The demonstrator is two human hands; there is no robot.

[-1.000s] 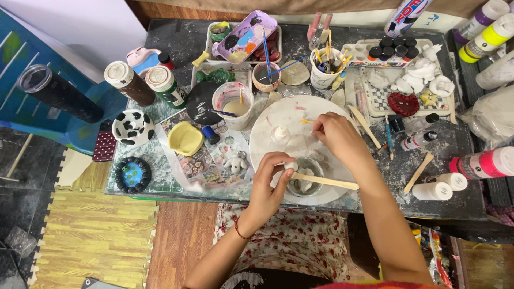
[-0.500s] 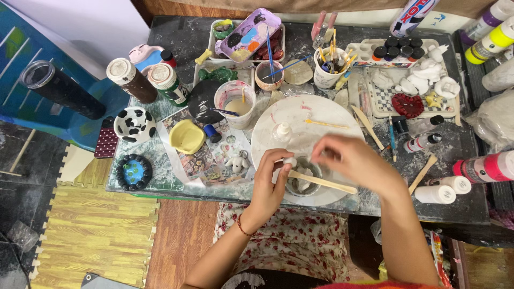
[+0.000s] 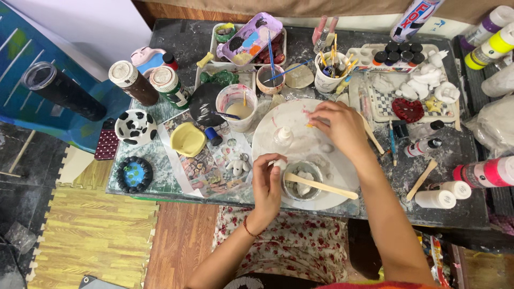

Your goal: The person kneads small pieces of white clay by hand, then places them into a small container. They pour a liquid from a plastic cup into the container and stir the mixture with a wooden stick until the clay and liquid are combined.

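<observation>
Right hand [image 3: 337, 126] moved back up the round white board [image 3: 300, 134].
Its fingers pinch something small and yellow; left hand [image 3: 266, 184] grips a white lump beside the small bowl [image 3: 302, 184].

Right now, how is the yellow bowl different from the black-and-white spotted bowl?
The small yellow bowl is plain, with wavy edges, and sits on a printed paper sheet. The black-and-white spotted bowl is round, patterned like a cow, and sits on the table itself. Both look empty and stand upright.

You have a white round board [image 3: 300, 144], a black-spotted white bowl [image 3: 135, 127], a yellow dish [image 3: 188, 139], a red heart [image 3: 407, 109] on a black-and-white checked tray [image 3: 381, 107], and a pink-labelled bottle [image 3: 484, 172].
</observation>
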